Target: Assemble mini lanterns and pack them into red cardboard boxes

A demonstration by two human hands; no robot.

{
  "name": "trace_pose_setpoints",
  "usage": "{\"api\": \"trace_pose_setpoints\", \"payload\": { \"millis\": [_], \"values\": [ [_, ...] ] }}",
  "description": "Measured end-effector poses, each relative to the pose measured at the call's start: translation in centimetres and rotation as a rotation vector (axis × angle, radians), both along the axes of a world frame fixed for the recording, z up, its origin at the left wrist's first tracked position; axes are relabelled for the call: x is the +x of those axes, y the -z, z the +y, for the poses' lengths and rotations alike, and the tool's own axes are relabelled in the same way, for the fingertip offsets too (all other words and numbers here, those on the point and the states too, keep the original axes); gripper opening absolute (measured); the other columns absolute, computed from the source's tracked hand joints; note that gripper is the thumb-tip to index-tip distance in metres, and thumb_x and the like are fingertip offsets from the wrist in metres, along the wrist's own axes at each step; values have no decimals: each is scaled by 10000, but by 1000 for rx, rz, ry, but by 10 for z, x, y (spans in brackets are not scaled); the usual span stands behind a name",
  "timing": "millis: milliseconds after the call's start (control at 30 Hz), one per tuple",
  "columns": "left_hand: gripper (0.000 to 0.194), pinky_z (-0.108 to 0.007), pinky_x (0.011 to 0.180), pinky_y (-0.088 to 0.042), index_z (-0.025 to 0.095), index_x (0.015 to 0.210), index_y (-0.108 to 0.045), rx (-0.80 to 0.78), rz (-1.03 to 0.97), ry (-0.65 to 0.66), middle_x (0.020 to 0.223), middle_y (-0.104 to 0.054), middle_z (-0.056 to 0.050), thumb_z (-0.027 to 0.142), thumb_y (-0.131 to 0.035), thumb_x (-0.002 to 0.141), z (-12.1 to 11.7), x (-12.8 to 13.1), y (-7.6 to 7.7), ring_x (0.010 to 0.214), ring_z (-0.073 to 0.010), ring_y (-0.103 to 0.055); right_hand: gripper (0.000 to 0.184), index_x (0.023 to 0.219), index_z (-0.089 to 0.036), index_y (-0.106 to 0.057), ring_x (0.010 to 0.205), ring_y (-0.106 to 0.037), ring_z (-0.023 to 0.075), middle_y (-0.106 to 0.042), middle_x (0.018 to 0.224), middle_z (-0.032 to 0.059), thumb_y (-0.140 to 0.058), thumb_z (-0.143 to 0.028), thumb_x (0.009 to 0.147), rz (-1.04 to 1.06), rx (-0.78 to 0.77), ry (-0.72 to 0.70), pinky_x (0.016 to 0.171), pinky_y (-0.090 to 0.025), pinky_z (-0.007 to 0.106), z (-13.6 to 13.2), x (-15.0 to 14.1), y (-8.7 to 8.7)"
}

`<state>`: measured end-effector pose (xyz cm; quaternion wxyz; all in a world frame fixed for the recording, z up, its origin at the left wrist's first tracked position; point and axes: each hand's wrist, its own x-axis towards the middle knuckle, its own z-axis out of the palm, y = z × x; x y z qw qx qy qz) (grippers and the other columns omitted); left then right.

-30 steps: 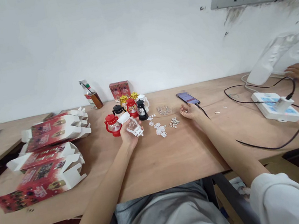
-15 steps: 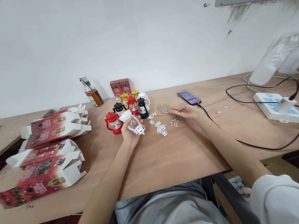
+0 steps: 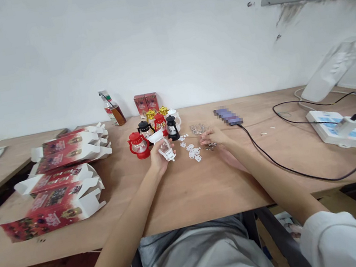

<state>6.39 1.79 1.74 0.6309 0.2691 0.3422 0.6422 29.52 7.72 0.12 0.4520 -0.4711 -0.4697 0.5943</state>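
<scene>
My left hand (image 3: 159, 159) is wrapped round a small white lantern (image 3: 164, 149) with a clear body. The lantern is tilted, its wide white base up and to the left. My right hand (image 3: 216, 138) is low over small round metal discs (image 3: 211, 146), its fingers bent together; whatever is between them is too small to make out. Just behind it lies a heap of thin metal wire pieces (image 3: 199, 129). Between the hands are scattered white plastic pieces (image 3: 194, 152). Beyond my left hand stand a red lantern (image 3: 139, 146), a black lantern (image 3: 172, 127) and several others.
Flattened red printed cartons (image 3: 70, 198) cover the left of the table. A bottle (image 3: 113, 112) and two small red boxes (image 3: 146, 104) stand by the wall. On the right are a phone (image 3: 228, 117), a black cable (image 3: 291, 172) and a white power strip (image 3: 338, 129).
My right hand has come down and nearer from beside the wire pieces to the metal discs, its fingers drawing in. My left hand still holds the white lantern. The view has shifted slightly.
</scene>
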Motion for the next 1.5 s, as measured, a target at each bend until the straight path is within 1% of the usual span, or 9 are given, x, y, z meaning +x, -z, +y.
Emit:
{"api": "trace_pose_setpoints", "payload": {
  "millis": [200,367,467,633,733,867,1033,1233,1500],
  "values": [
    [440,-232,553,-465,174,944,-576,168,321,-87,812,-654,-16,234,-757,547,-1,6,4,653,-144,-600,150,578,-125,-577,340,-395,23,-546,435,-32,-638,-49,692,40,-7,19,310,-236,113,1,-1,4],
    [479,-248,842,-439,183,917,-618,380,472,-171,914,-640,-13,107,-805,482,-5,9,5,929,-183,-585,125,673,-149,-551,319,-251,7,-412,427,-95,-564,-37,726,162,-142,31,282,-134,113,3,1,-1],
    [517,-245,910,-390,174,906,-631,421,526,-163,914,-628,-12,53,-815,438,-8,9,5,984,-199,-567,170,739,-132,-561,317,-253,19,-372,442,-92,-466,10,748,244,-253,-18,263,-201,109,4,-1,-10],
    [473,-241,895,-383,177,899,-621,452,602,-136,896,-623,-5,85,-820,480,-9,9,5,934,-187,-570,279,857,-119,-563,442,-479,18,-623,733,21,-390,81,767,358,-323,-104,400,-452,74,-2,-6,-20],
    [479,-256,911,-384,183,904,-622,455,593,-139,915,-627,-9,100,-823,477,-9,10,4,951,-200,-566,272,876,-101,-573,565,-597,29,-675,899,87,-378,77,808,439,-358,-132,530,-535,73,-7,-11,-21],
    [491,-276,942,-374,184,903,-628,433,608,-111,915,-636,-16,93,-820,461,-13,11,0,991,-225,-563,206,799,-94,-603,572,-623,34,-706,838,97,-439,16,857,458,-282,-59,546,-539,57,-12,-20,-21],
    [496,-278,904,-398,193,945,-632,516,783,-9,954,-658,-34,87,-794,488,-18,11,0,940,-225,-586,119,723,-115,-631,464,-560,8,-703,708,30,-588,-54,817,389,-108,-4,424,-472,29,-21,-32,-26],
    [521,-324,920,-409,212,1048,-601,679,1010,-52,1051,-653,-54,148,-762,556,-14,6,8,968,-246,-589,149,738,-121,-613,476,-556,9,-693,718,31,-538,-82,861,448,-206,42,401,-465,34,-29,-43,-25],
    [558,-336,1000,-369,225,1130,-603,723,1053,-12,1160,-632,-61,109,-698,592,-12,5,8,1090,-258,-566,178,705,-130,-586,539,-577,18,-646,660,13,-527,-30,840,482,-205,171,478,-482,42,-29,-45,-24]
  ]
}}
